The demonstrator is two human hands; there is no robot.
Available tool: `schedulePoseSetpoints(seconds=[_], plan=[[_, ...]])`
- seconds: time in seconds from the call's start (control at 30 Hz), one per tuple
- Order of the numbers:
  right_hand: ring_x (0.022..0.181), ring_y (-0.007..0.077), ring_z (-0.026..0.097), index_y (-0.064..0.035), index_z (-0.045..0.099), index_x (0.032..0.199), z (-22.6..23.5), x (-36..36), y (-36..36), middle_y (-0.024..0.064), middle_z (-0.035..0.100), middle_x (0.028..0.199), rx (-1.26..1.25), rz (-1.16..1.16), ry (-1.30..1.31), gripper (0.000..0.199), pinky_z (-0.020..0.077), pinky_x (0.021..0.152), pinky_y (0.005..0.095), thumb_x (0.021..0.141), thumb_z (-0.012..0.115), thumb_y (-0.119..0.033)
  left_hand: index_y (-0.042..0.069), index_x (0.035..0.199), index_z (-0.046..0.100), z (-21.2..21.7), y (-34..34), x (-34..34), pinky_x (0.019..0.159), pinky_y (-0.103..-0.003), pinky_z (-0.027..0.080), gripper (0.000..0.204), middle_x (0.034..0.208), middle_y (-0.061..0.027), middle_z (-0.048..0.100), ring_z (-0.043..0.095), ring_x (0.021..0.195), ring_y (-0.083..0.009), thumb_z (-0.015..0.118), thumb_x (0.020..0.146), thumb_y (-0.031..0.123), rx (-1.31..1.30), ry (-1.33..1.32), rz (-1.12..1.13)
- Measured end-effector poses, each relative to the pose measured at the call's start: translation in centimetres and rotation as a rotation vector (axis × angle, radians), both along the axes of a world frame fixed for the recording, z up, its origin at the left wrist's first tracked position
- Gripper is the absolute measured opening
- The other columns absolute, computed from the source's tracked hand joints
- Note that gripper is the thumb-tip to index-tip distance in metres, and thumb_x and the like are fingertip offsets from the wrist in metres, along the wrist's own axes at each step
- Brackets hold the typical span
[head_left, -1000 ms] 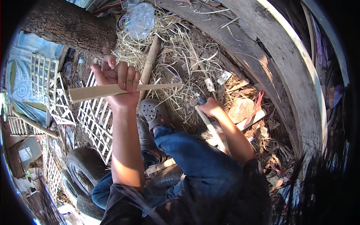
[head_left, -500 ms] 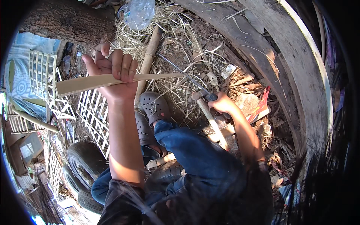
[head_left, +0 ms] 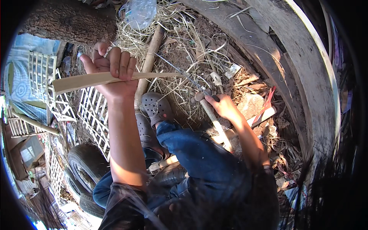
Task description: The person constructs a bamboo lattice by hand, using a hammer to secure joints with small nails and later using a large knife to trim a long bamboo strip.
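My left hand (head_left: 114, 73) is closed around a long pale strip (head_left: 86, 81), apparently split bamboo, with its wide end to the left. Toward the right the strip narrows, and its thin tip meets a knife blade (head_left: 168, 63). My right hand (head_left: 222, 105) grips the knife by its handle, which the fingers mostly cover. The long narrow blade slants up and left from that hand. Just beside the right hand, a light wooden stick (head_left: 216, 122) with a knobbed upper end slopes down toward my knee.
Pale shavings (head_left: 180, 34) litter the dirt ahead of my clogs (head_left: 155, 107). A log (head_left: 69, 23) lies at upper left, a clear plastic bag (head_left: 141, 13) near it. Woven bamboo lattice (head_left: 93, 115) and tyres (head_left: 87, 164) are at left. A curved plank (head_left: 306, 69) borders the right.
My left hand and the strip have shifted slightly left. The knife and right hand have also moved a little left, with the blade still at the strip's thin end.
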State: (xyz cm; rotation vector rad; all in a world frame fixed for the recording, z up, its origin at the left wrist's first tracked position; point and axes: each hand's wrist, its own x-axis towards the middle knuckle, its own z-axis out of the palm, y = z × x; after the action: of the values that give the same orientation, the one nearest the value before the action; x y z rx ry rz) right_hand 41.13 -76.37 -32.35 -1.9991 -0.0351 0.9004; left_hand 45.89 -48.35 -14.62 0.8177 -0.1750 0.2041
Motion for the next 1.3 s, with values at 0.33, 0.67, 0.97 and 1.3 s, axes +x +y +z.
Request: schedulePoseSetpoints(seconds=[0.33, 0.67, 0.97, 1.3], plan=[[0.060, 0.0280, 0.063, 0.0058, 0.066, 0.074, -2.3, -0.4, 0.2, 0.0204, 0.061, 0.062, -0.051, -0.062, -0.106, 0.060, 0.0486, 0.061, 0.0403, 0.085, 0.064, -0.053, 0.010, 0.095, 0.049, -0.6, 1.0, -1.4, 0.037, -0.022, 0.032, 0.047, 0.050, 0.0019, 0.039, 0.033, 0.040, -0.0078, 0.034, 0.100, 0.054, -0.015, -0.061, -0.062], [0.058, 0.0332, 0.063, 0.0092, 0.064, 0.071, -3.8, -0.4, -0.6, 0.0231, 0.060, 0.060, -0.011, -0.132, -0.047, 0.066, 0.0486, 0.059, 0.0433, 0.086, 0.062, -0.055, 0.009, 0.092, 0.051, -1.6, 2.9, -2.2, 0.039, -0.021, 0.034, 0.040, 0.050, 0.0017, 0.043, 0.040, 0.041, -0.0077, 0.041, 0.101, 0.047, -0.023, -0.047, -0.048], [0.059, 0.0349, 0.062, 0.0084, 0.063, 0.070, -1.4, 1.4, 0.4, 0.0248, 0.057, 0.058, -0.109, -0.077, -0.058, 0.076, 0.0483, 0.059, 0.0434, 0.085, 0.056, -0.065, 0.009, 0.093, 0.048, 0.3, 2.8, -2.4, 0.039, -0.020, 0.036, 0.036, 0.051, 0.0024, 0.042, 0.038, 0.040, -0.0059, 0.039, 0.102, 0.042, 0.036, -0.063, -0.066], [0.085, 0.0426, 0.066, 0.0090, 0.065, 0.081, -3.9, 1.7, 2.9, 0.0301, 0.065, 0.079, -0.117, 0.009, 0.007, 0.085, 0.0512, 0.080, 0.0485, 0.081, 0.050, -0.075, 0.007, 0.090, 0.055, -1.2, 4.1, 0.6, 0.040, -0.021, 0.032, 0.033, 0.050, 0.0023, 0.041, 0.034, 0.041, -0.0071, 0.048, 0.100, 0.037, 0.031, -0.088, -0.019]])
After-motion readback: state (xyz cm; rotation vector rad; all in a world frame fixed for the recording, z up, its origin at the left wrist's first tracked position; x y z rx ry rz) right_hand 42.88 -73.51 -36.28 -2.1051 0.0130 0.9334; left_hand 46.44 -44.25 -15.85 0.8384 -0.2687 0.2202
